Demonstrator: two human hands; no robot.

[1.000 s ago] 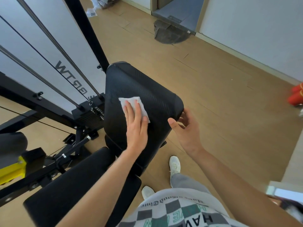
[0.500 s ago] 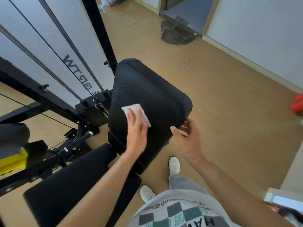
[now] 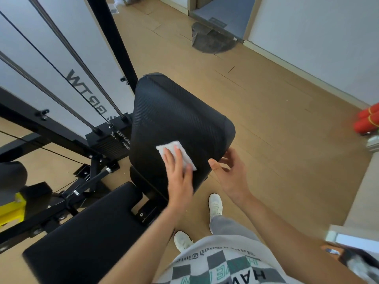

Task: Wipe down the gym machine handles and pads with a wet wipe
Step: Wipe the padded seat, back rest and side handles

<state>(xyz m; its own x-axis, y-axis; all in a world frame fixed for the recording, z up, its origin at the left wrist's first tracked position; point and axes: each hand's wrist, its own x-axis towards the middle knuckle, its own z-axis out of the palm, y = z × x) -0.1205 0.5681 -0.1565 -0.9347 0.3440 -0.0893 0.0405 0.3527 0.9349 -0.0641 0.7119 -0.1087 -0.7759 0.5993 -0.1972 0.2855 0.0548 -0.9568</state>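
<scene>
A black textured back pad (image 3: 180, 119) of the gym machine stands tilted in the middle of the view. My left hand (image 3: 179, 177) presses a white wet wipe (image 3: 174, 149) flat against the pad's lower part with straight fingers. My right hand (image 3: 229, 175) hovers just off the pad's lower right edge, fingers relaxed and holding nothing. Below the back pad lies the black seat pad (image 3: 86, 228).
The machine's black frame, steel guide rods (image 3: 67, 50) and weight stack (image 3: 110, 140) stand at the left. A yellow part (image 3: 11, 210) sits at the far left. Red cylinders (image 3: 367, 121) lie on the wood floor at right. My white shoes (image 3: 215, 206) stand beside the seat.
My left hand has slid the wipe down the back pad toward its lower edge. My right hand has come off the pad's right edge and now hovers beside it.
</scene>
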